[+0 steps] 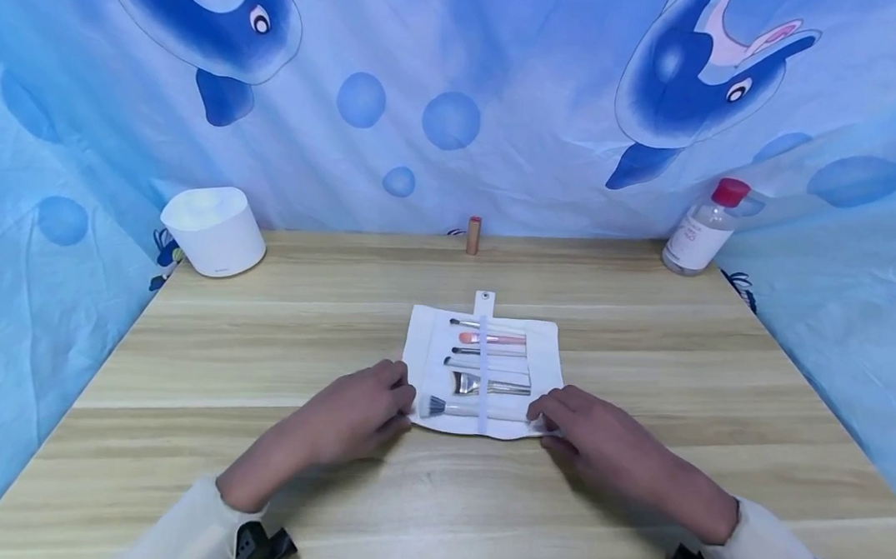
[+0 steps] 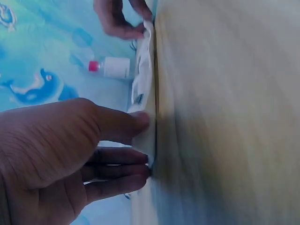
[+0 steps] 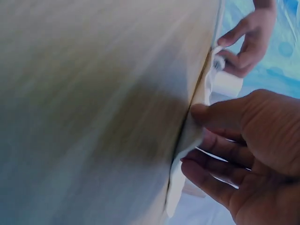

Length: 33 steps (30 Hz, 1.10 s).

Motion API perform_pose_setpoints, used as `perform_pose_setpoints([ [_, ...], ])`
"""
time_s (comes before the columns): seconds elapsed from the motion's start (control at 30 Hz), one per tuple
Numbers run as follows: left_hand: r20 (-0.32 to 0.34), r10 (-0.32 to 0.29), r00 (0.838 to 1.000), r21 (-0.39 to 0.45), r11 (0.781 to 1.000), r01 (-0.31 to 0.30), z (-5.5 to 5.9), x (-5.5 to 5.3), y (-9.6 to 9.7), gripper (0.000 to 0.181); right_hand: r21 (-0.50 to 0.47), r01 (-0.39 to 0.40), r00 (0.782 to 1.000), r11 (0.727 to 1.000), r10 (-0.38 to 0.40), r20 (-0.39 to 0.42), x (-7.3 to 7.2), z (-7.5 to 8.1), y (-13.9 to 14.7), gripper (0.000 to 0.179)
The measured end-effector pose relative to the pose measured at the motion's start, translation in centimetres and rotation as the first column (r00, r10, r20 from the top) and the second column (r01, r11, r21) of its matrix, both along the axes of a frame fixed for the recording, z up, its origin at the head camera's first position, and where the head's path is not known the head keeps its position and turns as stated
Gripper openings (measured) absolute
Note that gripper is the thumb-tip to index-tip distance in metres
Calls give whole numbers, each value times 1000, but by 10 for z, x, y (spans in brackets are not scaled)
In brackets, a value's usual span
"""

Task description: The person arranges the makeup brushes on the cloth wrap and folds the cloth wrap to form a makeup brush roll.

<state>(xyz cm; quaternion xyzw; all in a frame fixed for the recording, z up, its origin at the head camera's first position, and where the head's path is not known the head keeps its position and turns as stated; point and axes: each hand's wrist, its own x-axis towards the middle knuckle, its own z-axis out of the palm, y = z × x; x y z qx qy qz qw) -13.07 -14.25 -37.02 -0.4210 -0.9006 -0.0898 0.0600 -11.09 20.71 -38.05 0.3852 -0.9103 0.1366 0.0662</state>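
Observation:
A white brush roll (image 1: 430, 337) lies unfolded on the table, its snap tab pointing to the back. Several makeup brushes lie across it under a pale elastic band (image 1: 483, 373), among them a flat brush with a metallic handle (image 1: 509, 388) and a thick white-handled brush (image 1: 461, 409) nearest the front. At the roll's front left corner, my left hand (image 1: 360, 409) pinches the edge between thumb and fingers. My right hand (image 1: 599, 436) grips the front right corner, where the fabric (image 3: 190, 133) bends up slightly between thumb and fingers.
A white round-cornered container (image 1: 216, 232) stands at the back left. Behind the roll, a small brown tube (image 1: 473, 236) is upright near the table's back edge. A clear bottle with a red cap (image 1: 701, 228) stands back right. Blue dolphin-print cloth (image 1: 457, 80) surrounds the wooden table (image 1: 438, 504).

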Motion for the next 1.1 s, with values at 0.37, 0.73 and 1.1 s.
perform_pose_setpoints([
  [0.37, 270, 126, 955, 234, 953, -191, -7, -9, 7, 28, -109, 174, 978, 979, -160, 133, -16, 1, 0, 27],
  [0.73, 293, 233, 927, 188, 937, -295, -19, -12, 19, 16, -78, 89, 996, 993, -87, 20, -28, -2, 2, 26],
  [1.1, -65, 80, 995, 25, 997, -79, -15, 0, 25, 17, 117, -53, 982, 992, 73, -172, -23, 1, 0, 20],
])
